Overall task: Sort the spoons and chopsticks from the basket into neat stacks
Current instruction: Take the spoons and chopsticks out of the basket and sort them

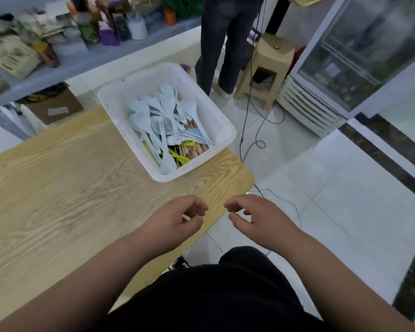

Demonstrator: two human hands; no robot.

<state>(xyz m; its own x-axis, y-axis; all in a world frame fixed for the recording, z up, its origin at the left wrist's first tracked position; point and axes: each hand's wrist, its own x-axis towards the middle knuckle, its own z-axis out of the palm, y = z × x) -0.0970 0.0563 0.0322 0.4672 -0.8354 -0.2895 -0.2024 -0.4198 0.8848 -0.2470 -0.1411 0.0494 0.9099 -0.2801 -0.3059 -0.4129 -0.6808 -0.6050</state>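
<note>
My left hand (177, 219), loose and holding nothing over the table (58, 176), is a bit nearer than my empty, half-curled right hand (254, 219) to the basket (130, 80) straight ahead, where the spoons (153, 111) and chopsticks (192, 149) lie long-ways, handles mostly toward me.

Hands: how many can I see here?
2. The left hand is above the edge of the table, the right hand beside it over the floor, both empty, short of the basket. The standing person shows no hands.
</note>
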